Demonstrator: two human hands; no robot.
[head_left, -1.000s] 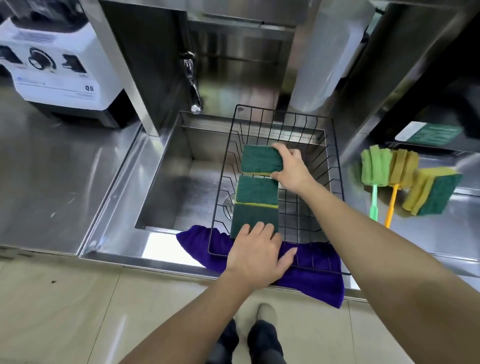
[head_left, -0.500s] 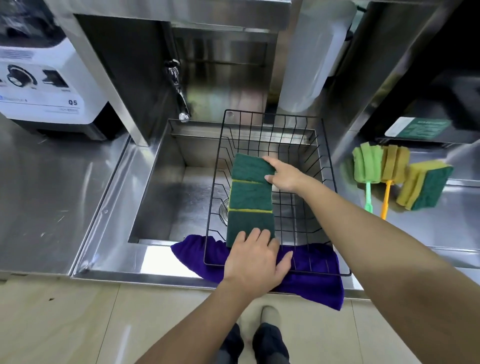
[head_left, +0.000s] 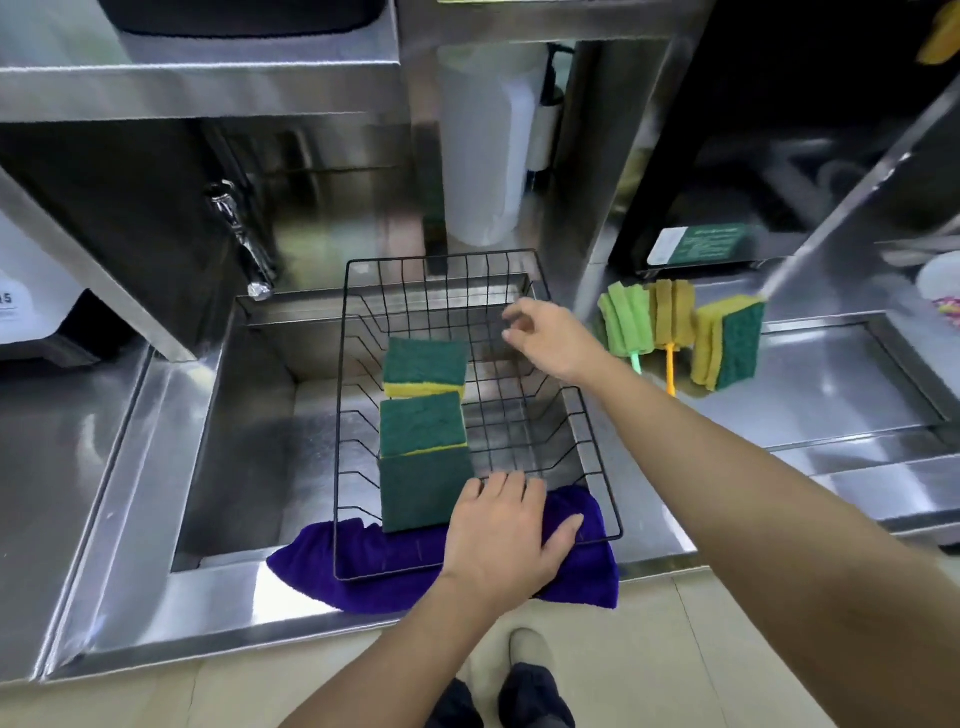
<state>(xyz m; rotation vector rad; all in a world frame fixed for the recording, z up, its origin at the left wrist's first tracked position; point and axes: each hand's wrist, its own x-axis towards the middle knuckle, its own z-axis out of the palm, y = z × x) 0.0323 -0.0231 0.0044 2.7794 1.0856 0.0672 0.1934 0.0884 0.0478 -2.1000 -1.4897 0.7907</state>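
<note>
A black wire basket (head_left: 597, 447) sits over the steel sink (head_left: 244, 415). Three green-and-yellow sponges lie in a row in its left half: a far sponge (head_left: 426, 366), a middle sponge (head_left: 421, 423) and a near sponge (head_left: 423, 488). My left hand (head_left: 511, 535) rests flat on the basket's near rim, fingers straight, beside the near sponge. My right hand (head_left: 550, 335) hovers above the basket's far right part with fingers loosely bent, holding nothing, apart from the far sponge.
A purple cloth (head_left: 363, 566) lies under the basket's near edge. On the right counter stand a green brush (head_left: 626, 325), a yellow brush (head_left: 670, 322) and more sponges (head_left: 727, 343). A faucet (head_left: 239, 239) hangs at the sink's back left. A white paper roll (head_left: 488, 145) stands behind.
My right hand let go of the far sponge and rose up and to the right. The far sponge now lies in the basket. The view tilted upward.
</note>
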